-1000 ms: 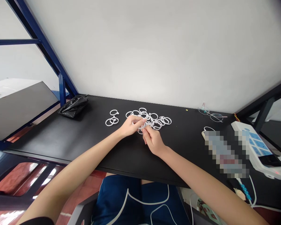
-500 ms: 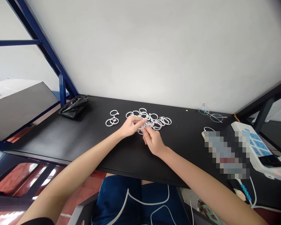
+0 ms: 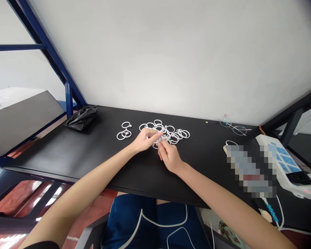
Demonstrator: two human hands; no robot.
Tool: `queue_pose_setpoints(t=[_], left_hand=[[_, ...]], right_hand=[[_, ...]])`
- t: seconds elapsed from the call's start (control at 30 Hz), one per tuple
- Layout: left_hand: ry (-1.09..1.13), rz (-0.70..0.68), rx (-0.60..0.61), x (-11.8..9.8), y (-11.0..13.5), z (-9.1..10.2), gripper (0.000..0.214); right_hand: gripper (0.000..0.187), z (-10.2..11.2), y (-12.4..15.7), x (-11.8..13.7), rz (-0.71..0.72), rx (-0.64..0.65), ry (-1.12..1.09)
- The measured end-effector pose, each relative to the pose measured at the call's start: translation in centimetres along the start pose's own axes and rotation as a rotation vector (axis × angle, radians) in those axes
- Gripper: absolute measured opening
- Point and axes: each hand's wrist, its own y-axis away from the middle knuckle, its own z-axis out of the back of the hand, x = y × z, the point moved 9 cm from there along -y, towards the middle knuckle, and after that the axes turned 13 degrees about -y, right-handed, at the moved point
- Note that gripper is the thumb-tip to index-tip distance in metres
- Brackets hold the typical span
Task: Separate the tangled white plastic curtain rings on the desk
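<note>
Holding: the left hand (image 3: 145, 140) and right hand (image 3: 169, 157) are held together, both clamped on a white plastic ring (image 3: 158, 140).
Rings: a heap of white plastic rings (image 3: 172, 135) is spread around the fingers on a matte black table top (image 3: 67, 148); a smaller group of rings (image 3: 123, 133) is placed just left.
Beyond: a crumpled black plastic bag (image 3: 81, 118) is seen far left, wire-rimmed glasses (image 3: 234, 128) far right, and a white power strip (image 3: 280, 159) right.

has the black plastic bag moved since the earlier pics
No. The crumpled black plastic bag sits in the same spot, just right of the blue metal post, with no shift in either direction against that post.
</note>
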Motion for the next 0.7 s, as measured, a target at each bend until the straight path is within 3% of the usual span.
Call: queue_pose_setpoints(t=[0.7], left_hand=[[0.025,-0.002,0.024,-0.22,-0.09,-0.19,0.053]], right_hand=[[0.028,-0.05,0.02,0.05,0.006,0.002,-0.001]])
